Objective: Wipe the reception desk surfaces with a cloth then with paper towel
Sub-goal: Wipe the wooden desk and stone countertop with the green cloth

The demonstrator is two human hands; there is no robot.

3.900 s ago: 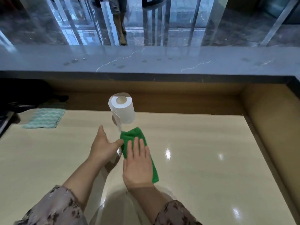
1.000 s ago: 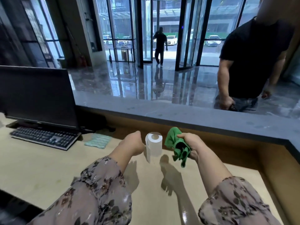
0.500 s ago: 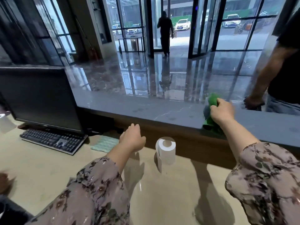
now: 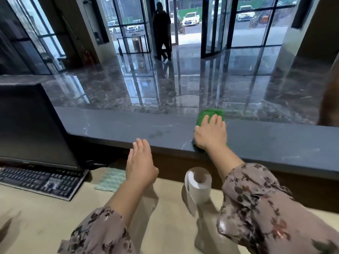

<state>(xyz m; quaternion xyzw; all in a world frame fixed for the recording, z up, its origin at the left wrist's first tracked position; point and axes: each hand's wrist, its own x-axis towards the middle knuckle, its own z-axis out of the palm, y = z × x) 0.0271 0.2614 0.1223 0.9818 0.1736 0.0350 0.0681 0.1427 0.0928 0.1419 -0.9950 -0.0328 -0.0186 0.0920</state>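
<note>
My right hand (image 4: 211, 133) lies flat on a green cloth (image 4: 211, 113) and presses it onto the raised grey stone counter (image 4: 119, 125). The cloth shows beyond my fingertips and a little under my wrist. My left hand (image 4: 140, 165) hovers open, fingers apart, just below the counter's front edge, holding nothing. A white paper towel roll (image 4: 199, 186) stands upright on the lower beige desk (image 4: 45, 217) between my forearms, a loose sheet hanging down its left side.
A black monitor (image 4: 31, 125) and keyboard (image 4: 40, 180) stand at the left of the lower desk. A pale teal cloth (image 4: 110, 180) lies behind my left hand. Someone's arm shows at the far right edge (image 4: 330, 99). A person walks in the lobby beyond.
My right hand carried the green cloth from above the lower desk up onto the grey counter and flattened it there. My left hand opened and rose toward the counter edge.
</note>
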